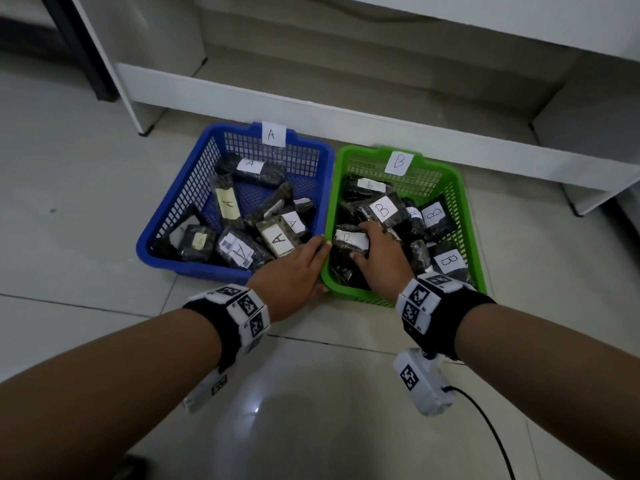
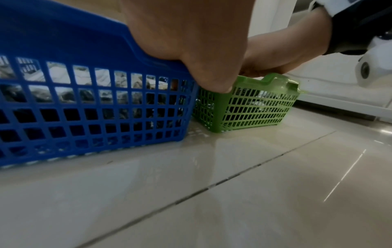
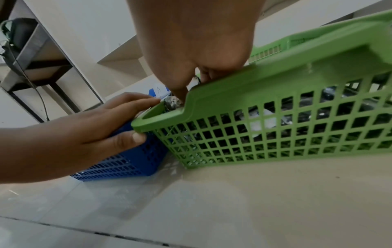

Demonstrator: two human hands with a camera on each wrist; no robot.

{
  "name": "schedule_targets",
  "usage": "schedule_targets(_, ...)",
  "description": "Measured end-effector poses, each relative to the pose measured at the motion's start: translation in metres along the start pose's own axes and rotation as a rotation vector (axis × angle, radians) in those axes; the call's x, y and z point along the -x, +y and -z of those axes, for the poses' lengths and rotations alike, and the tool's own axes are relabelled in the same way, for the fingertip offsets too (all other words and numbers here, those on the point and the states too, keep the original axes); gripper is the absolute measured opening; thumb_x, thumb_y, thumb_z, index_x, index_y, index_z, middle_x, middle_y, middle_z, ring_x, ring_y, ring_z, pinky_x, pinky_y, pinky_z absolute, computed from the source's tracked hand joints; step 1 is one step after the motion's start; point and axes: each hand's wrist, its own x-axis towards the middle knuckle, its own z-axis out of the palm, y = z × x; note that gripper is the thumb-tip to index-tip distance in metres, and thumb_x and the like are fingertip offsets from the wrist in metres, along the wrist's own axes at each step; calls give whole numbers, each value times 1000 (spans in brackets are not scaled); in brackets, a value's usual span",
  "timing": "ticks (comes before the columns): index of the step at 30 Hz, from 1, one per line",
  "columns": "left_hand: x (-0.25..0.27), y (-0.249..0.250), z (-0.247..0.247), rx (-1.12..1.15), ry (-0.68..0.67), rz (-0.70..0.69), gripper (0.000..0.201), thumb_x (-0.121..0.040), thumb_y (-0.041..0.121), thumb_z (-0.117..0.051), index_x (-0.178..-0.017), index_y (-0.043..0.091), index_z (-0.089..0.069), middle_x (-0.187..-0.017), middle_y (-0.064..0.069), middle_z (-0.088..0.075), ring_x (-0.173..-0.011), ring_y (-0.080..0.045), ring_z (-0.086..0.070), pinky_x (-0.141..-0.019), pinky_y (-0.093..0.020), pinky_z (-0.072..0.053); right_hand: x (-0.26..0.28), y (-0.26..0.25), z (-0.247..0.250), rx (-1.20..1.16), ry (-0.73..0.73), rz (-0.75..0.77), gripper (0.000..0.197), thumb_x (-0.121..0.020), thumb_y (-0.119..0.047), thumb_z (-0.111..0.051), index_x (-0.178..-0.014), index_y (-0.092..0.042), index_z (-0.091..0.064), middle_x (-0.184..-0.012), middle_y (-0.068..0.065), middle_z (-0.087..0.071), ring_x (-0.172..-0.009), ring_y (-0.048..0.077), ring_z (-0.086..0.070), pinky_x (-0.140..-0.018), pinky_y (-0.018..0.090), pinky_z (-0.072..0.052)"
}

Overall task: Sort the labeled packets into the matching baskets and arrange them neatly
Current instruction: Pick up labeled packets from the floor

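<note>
Two baskets are sitting side by side on the tiled floor (image 1: pixel 86 188), touching, just in front of a white shelf unit (image 1: pixel 311 98). The blue basket (image 1: pixel 173 206), tagged A, is holding dark packets marked A, lying at all angles. The green basket (image 1: pixel 464 216), tagged B, is crowded with B packets. The right hand (image 1: pixel 379 252) is reaching into its near left corner, fingers curling round a B packet (image 1: pixel 346 242). The left hand (image 1: pixel 294 271) is resting on the blue basket's near right corner, fingers straight, thumb touching the green rim
</note>
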Motion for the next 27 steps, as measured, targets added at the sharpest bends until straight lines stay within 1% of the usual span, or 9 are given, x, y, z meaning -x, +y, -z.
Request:
schedule_targets(3, -1, -1, 0, 4, -50, -2, 86, -93, 55, -40, -151, 8, 4, -159, -6, 8, -142, -25, -21, -104, -35, -36, 0, 4, 0, 211, -53, -35, 66, -92, -25, -58, -148, -17, -24, -134, 16, -46, -125, 35, -38, -104, 41, -34)
schedule_targets(6, -4, -2, -3, 45, -51, 4, 85, -92, 55, -41, -151, 9, 0, -158, -5, 7, -138, -25, -29, -101, -35, -39, 3, 4, -2, 243, -153, -34, 83, -90, -28, -61, -151, -14, -7, -137, 16, -42, -129, 36, -34, -105, 42, -32)
schedule_targets(9, -7, -1, -2, 36, -48, 3, 84, -92, 55, -42, -150, 8, -3, -158, -6, 5, -135, -26, -34, -98, -36, -41, 2, 5, -1, 272, -163, -24, 90, -88, -24, -63, -151, -12, 0, -136, 18, -42, -127, 36, -35, -104, 43, -34)
schedule_targets(13, -9, 0, 8, -18, -69, -7, 81, -95, 44, -46, -151, 9, 0, -159, -9, 6, -140, -27, -27, -106, -36, -31, 1, 0, 7, 302, 10, 12, 85, -86, -27, -63, -151, -11, -11, -141, 23, -37, -129, 41, -33, -106, 45, -29)
schedule_targets(17, 12, 0, 15, -71, -152, -94, 85, -93, 38, -51, -151, 10, 4, -158, -15, 4, -145, -29, -12, -117, -37, -14, 20, -19, 3, 360, 235, 163, 66, -78, -34, -53, -136, -6, -41, -128, 26, -45, -118, 42, -41, -98, 49, -32)
schedule_targets(20, 57, -14, 19, -70, -172, -137, 83, -92, 38, -53, -151, 8, -3, -158, -15, -4, -144, -29, -12, -116, -36, -12, 46, -48, -23, 307, 215, 364, 53, -79, -32, -50, -127, -10, -48, -128, 21, -46, -119, 39, -41, -95, 51, -33)
schedule_targets(22, 100, -33, 24, -31, -132, -189, 73, -91, 34, -55, -148, 6, -19, -154, -19, -18, -141, -32, -21, -114, -39, -18, 67, -73, -43, 279, 166, 499, 50, -76, -32, -47, -122, -11, -51, -124, 18, -48, -115, 33, -40, -91, 47, -33)
schedule_targets(25, 165, -75, 23, -49, -124, -212, 54, -87, 27, -58, -135, 6, -44, -140, -21, -40, -125, -37, -43, -104, -42, -37, 93, -106, -74, 192, -1, 644, 50, -75, -29, -49, -121, -11, -52, -118, 16, -52, -110, 31, -42, -88, 44, -37)
schedule_targets(27, 207, -104, 20, -89, -170, -143, 48, -90, 29, -55, -133, 9, -48, -138, -18, -44, -121, -34, -48, -101, -39, -40, 105, -124, -95, 140, -163, 702, 45, -80, -24, -53, -123, -11, -52, -117, 13, -53, -109, 32, -47, -92, 44, -37)
